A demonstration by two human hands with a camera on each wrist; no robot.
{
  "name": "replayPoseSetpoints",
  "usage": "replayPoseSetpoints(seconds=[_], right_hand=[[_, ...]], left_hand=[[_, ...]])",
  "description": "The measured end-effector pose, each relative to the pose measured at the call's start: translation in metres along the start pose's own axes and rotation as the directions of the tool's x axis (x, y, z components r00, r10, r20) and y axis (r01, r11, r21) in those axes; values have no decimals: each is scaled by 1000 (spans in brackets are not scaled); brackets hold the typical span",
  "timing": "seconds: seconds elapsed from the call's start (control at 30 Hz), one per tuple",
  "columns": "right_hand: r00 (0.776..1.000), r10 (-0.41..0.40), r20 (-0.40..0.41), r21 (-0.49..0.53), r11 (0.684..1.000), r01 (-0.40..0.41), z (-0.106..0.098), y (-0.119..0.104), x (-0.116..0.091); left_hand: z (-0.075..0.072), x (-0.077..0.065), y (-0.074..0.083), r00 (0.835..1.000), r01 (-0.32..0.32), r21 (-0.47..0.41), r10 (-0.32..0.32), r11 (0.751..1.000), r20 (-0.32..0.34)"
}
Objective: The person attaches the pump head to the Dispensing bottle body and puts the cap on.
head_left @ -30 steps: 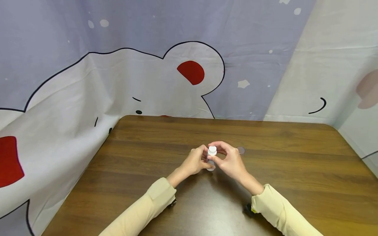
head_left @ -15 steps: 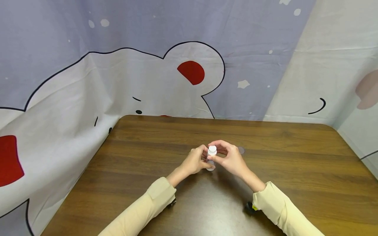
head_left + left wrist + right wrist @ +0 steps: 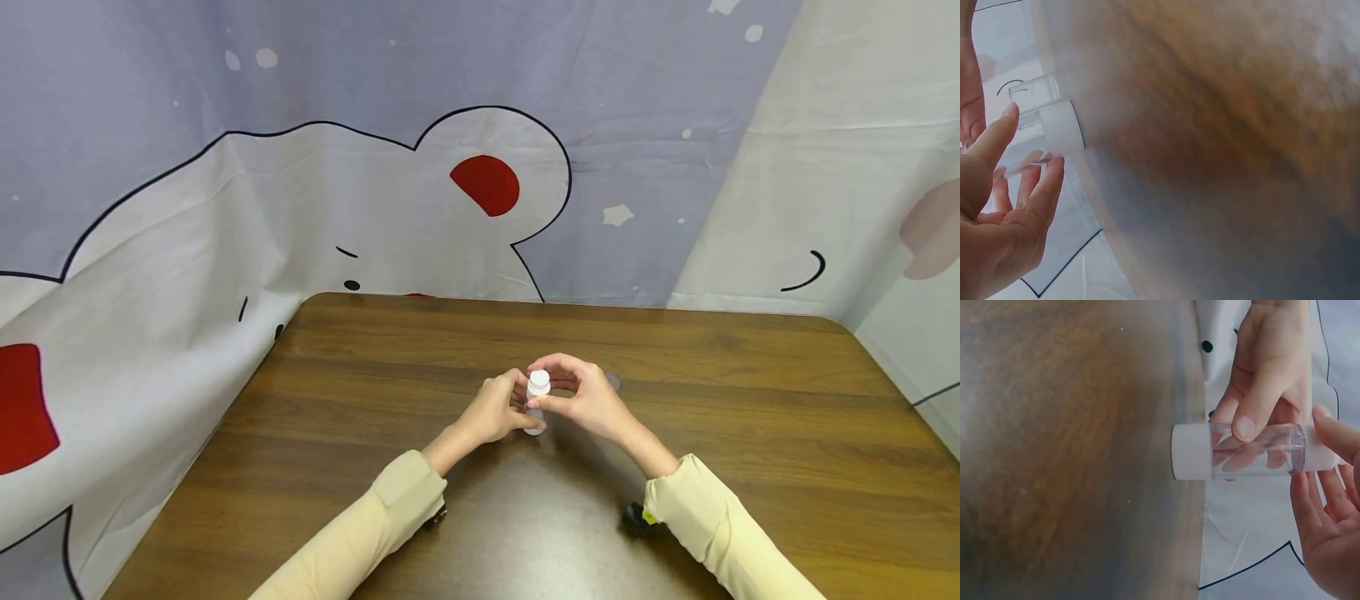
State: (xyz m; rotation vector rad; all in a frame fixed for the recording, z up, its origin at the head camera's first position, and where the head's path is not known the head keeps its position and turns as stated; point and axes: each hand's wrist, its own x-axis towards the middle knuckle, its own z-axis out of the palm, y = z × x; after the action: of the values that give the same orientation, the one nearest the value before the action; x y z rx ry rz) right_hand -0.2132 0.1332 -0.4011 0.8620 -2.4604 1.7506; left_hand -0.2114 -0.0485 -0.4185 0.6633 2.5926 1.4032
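A small clear bottle (image 3: 1222,465) with a white base (image 3: 1191,452) and a white top (image 3: 538,380) stands upright on the table between the two hands. My left hand (image 3: 487,411) holds its clear body, with the thumb across the near side in the right wrist view. Fingers and thumb of my right hand (image 3: 588,402) pinch the bottle around its white top. Just beyond the right hand stands a clear, cup-like piece (image 3: 1034,92), partly hidden by that hand in the head view.
The brown wood-grain table (image 3: 375,358) has rounded far corners. A patterned cloth (image 3: 360,183) hangs behind it and along its left side. Dark wrist devices (image 3: 636,518) show beneath the cream sleeves.
My right wrist and forearm have shifted slightly right and away from me, turning the hand a little around the bottle's top. My left hand and the bottle look nearly unmoved.
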Motion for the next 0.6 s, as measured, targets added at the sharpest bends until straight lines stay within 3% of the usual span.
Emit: replayPoseSetpoints(seconds=[0.6], right_hand=[[996,-81,33,-65,994,83,-5,-4,-1]], left_hand=[[0,1,-1,1000,-2,-12,2,1000,-9]])
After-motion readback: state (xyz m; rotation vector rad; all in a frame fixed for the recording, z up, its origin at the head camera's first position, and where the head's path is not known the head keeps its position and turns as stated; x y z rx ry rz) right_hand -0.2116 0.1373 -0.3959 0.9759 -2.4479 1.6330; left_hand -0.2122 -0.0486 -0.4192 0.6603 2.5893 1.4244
